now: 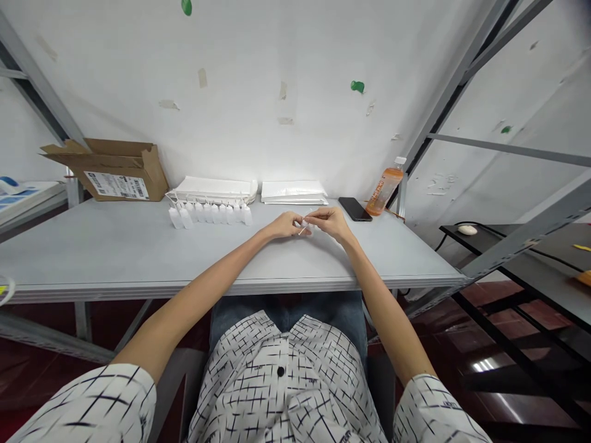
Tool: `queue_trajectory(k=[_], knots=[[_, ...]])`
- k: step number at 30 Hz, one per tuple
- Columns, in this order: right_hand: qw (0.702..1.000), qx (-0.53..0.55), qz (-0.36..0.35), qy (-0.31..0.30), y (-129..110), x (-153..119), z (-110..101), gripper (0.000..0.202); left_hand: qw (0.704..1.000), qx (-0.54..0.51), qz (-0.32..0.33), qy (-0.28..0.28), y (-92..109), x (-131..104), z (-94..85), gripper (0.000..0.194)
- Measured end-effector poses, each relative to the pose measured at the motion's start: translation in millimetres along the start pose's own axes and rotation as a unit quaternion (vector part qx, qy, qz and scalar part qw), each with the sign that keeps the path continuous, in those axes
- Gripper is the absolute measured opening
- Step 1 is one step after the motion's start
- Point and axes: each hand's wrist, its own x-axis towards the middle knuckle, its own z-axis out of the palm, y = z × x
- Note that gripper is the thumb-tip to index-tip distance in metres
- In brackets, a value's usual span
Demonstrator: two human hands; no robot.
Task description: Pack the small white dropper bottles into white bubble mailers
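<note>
My left hand point(285, 226) and my right hand point(330, 222) meet over the middle of the table. Both have their fingers closed on one small white piece point(305, 228) with a thin white strip sticking out of it. The fingers cover most of this piece, so its exact kind is hard to make out. To the left of my left hand, several small white plastic bottles point(211, 213) with thin white strips at their tops stand upright in a row.
Behind the bottles lie a stack of white sheets point(217, 187) and a second white stack point(293, 191). An open cardboard box point(115, 172) stands at the back left. On the right are a black phone point(355, 209) and a leaning bottle of orange drink point(385, 189), near the metal frame point(418, 138).
</note>
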Motion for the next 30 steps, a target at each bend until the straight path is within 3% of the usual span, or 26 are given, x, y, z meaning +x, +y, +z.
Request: queue_trajectory(k=[10,17,30], knots=[[1.0,0.003,-0.026,-0.016,2,1,2,0.025,1.0,0.002,0.0,0.002,-1,0,-0.4,0.038],[0.999,-0.039,-0.033,0.009,2,1,4,0.026,1.0,-0.018,0.007,-0.006,-6,3,1.3,0.04],[1.0,-0.025,0.011,-0.002,-11,-5,-1,0.026,0.999,-0.031,0.011,-0.016,2,-1,-1.9,0.039]])
